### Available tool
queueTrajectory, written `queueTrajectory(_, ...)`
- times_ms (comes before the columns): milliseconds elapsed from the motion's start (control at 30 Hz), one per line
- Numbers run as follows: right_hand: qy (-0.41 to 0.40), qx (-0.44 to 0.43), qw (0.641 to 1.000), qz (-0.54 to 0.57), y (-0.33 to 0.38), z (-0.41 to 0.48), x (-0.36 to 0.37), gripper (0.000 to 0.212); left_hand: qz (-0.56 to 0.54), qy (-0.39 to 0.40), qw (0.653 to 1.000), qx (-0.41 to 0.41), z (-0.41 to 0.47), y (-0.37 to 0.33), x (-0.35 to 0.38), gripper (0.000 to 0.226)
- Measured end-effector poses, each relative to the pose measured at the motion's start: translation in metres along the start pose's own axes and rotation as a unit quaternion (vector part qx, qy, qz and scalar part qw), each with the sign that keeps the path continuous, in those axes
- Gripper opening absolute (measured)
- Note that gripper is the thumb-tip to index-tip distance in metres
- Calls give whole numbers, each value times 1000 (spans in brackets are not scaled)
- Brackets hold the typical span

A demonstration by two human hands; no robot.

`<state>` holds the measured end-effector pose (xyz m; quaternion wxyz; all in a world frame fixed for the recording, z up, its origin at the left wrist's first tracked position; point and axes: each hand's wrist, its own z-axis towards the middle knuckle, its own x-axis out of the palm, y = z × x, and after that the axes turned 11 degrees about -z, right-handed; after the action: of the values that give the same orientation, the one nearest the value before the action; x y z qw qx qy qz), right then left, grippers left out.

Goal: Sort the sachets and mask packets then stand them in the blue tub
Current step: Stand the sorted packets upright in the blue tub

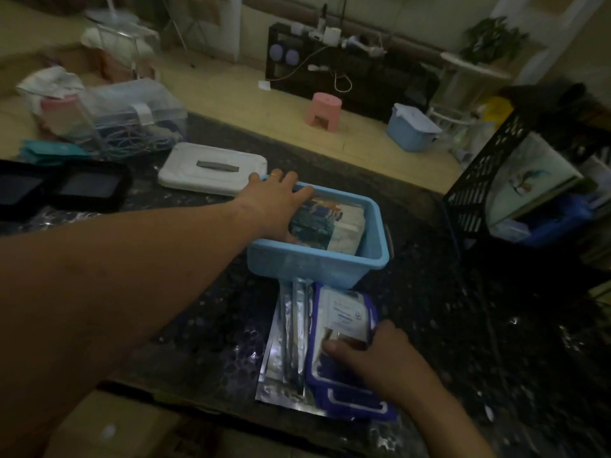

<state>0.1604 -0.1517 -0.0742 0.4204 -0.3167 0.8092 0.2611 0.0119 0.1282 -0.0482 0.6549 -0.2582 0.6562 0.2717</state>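
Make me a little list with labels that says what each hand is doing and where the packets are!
left hand: reaching into the blue tub, resting on the packets standing inside
right hand: pressing on the purple mask packets on the dark table
silver sachets: lying flat beside the purple packets, in front of the tub
white lid: on the table behind the tub
tub state: partly filled
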Motion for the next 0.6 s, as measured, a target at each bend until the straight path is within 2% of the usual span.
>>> queueTrajectory(100, 26, 24, 999, 29, 3, 0, -6, 116, 0, -2, 1000, -1, -1, 0, 0, 113)
queueTrajectory(267, 15, 41, 982, 185, -9, 12, -9, 64, 3, -4, 1000, -2, -2, -2, 1, 114)
queueTrajectory(367, 56, 41, 945, 320, -17, 15, -11, 29, 3, -7, 1000, -2, -2, 0, 1, 112)
queueTrajectory(400, 60, 29, 937, 343, -22, 13, -13, 24, 2, -7, 1000, -2, -2, 0, 1, 112)
queueTrajectory(500, 7, -42, 953, 299, -47, 6, -29, 25, 0, -2, 1000, 0, -1, 1, 2, 112)
queueTrajectory(600, 8, -115, 957, 267, -63, -14, -66, 27, -3, 4, 1000, -2, -2, 1, 2, 114)
